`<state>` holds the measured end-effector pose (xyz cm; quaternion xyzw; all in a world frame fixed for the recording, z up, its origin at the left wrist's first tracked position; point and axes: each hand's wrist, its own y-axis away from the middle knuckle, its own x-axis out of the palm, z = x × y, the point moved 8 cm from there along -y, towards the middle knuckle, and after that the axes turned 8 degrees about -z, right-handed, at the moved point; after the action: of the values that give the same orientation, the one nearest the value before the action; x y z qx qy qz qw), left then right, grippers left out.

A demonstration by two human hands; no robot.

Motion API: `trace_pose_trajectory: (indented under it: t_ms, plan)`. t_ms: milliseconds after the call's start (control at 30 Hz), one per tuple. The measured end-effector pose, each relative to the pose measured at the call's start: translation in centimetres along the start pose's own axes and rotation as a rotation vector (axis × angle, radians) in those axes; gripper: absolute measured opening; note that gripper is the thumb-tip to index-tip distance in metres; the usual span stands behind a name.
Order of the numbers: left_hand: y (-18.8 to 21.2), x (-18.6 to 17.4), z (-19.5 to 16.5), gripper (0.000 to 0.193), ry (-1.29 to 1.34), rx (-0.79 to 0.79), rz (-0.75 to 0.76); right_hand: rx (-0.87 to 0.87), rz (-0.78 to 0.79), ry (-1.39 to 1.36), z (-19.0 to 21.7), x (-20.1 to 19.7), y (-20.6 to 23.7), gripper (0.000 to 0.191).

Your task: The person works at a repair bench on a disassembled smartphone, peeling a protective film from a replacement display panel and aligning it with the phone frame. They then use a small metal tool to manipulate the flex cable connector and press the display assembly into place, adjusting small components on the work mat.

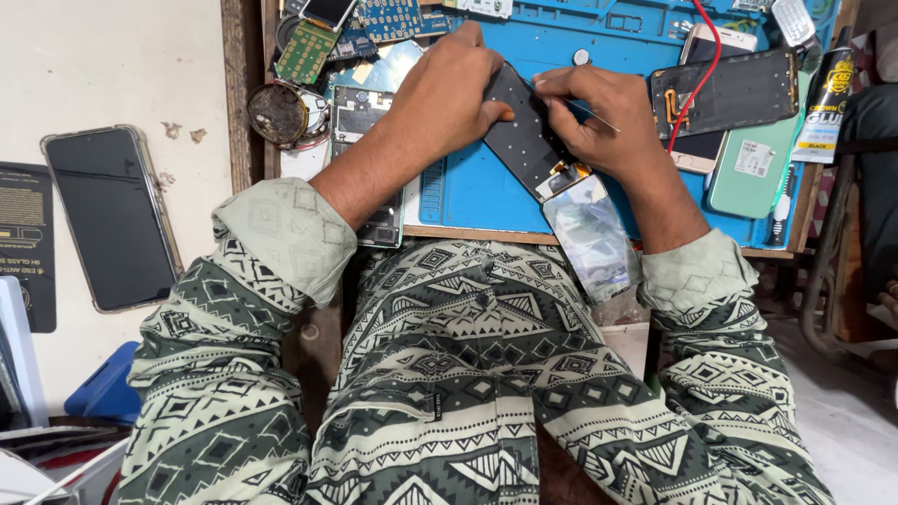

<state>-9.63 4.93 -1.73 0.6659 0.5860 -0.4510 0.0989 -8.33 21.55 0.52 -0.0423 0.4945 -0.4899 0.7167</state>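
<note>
While the dark phone panel lies slanted on the blue work mat, I see the left hand clamped over its upper end — thumb pressed on its face. The right hand pinches a thin metal tool at the panel's edge. A loose clear film hangs off its lower end over the desk edge. Circuit boards left; black phone right.
</note>
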Motion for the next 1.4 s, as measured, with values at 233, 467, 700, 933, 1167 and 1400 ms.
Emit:
trace_pose_trajectory:
  t_ms: [233, 467, 700, 933, 1167, 1400]
  plan:
    - [0.08, 0.03, 0.25, 0.046, 0.006, 0.000, -0.026, -0.001, -0.019, -0.042, 0.11, 0.01, -0.15, 0.010]
    - [0.25, 0.10, 0.36, 0.048, 0.012, 0.014, -0.050, -0.030, -0.013, 0.000, 0.42, 0.04, -0.08, 0.012]
    - [0.29, 0.37, 0.50, 0.050, -0.003, -0.010, -0.017, -0.029, -0.006, 0.016, 0.47, -0.04, -0.15, 0.012]
    - [0.27, 0.29, 0.44, 0.049, 0.007, -0.001, -0.029, -0.047, 0.003, 0.027, 0.67, -0.07, -0.20, 0.014]
    - [0.51, 0.37, 0.36, 0.049, 0.000, 0.010, -0.037, -0.071, 0.005, 0.058, 0.80, 0.02, 0.11, 0.015]
    - [0.57, 0.30, 0.39, 0.050, 0.000, 0.001, -0.039, -0.083, 0.010, 0.083, 0.67, 0.01, 0.30, 0.016]
